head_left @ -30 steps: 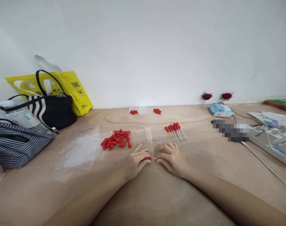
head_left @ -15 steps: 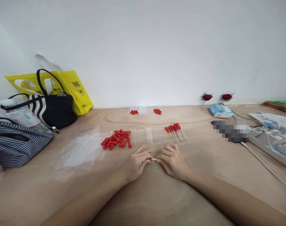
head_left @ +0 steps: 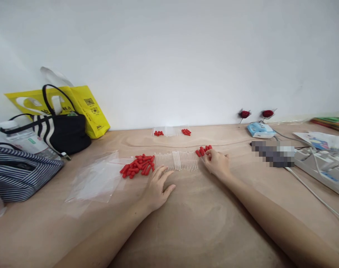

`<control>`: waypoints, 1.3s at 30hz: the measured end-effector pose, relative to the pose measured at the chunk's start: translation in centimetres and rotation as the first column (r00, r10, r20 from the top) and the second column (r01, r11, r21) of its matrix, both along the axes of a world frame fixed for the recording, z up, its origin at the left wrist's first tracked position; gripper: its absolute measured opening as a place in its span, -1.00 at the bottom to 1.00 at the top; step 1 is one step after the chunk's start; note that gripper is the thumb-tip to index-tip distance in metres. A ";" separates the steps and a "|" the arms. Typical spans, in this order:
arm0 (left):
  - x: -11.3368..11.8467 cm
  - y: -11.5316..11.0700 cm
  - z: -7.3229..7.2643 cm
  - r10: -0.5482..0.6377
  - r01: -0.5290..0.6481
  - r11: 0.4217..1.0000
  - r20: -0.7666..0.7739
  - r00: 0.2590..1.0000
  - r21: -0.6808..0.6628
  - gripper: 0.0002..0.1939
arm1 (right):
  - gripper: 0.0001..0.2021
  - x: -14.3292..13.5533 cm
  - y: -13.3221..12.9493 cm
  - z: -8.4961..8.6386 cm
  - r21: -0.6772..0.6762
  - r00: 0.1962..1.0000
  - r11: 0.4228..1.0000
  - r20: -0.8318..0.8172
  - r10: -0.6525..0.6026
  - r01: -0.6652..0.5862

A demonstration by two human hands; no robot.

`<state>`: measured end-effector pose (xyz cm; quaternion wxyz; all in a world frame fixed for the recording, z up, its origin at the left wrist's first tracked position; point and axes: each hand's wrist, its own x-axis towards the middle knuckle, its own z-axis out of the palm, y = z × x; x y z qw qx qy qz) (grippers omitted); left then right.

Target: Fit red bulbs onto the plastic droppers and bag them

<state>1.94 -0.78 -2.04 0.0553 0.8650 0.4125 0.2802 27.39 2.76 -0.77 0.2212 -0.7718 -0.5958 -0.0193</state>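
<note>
Droppers (head_left: 202, 151), just right of clear tubes (head_left: 176, 160): likely light, stiff, breakable, with soft red bulbs (head_left: 197, 153); best held beside bulb. Right hand (head_left: 218, 163): fingertips bunched at droppers; cannot tell whether pinching one. Left hand (head_left: 157, 190): fingers spread near tubes.

The tabletop (head_left: 186, 230) is pale brown with wavy grain. The bulbs (head_left: 138, 163) are red, the tubes (head_left: 176, 160) clear. Toward the left edge, a pouch (head_left: 26, 176) has dark and white stripes, a handbag (head_left: 70, 132) is black with white stripes, and a shopping bag (head_left: 81, 98) is yellow with black print. Near the back edge, a packet (head_left: 261, 131) is blue and white.
</note>
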 end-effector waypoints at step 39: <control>-2.7 1.5 3.0 0.450 -0.374 0.867 -0.194 0.872 0.330 -0.81 | -0.72 -2.8 1.5 0.9 -0.116 0.991 0.987 0.061 0.122 -0.114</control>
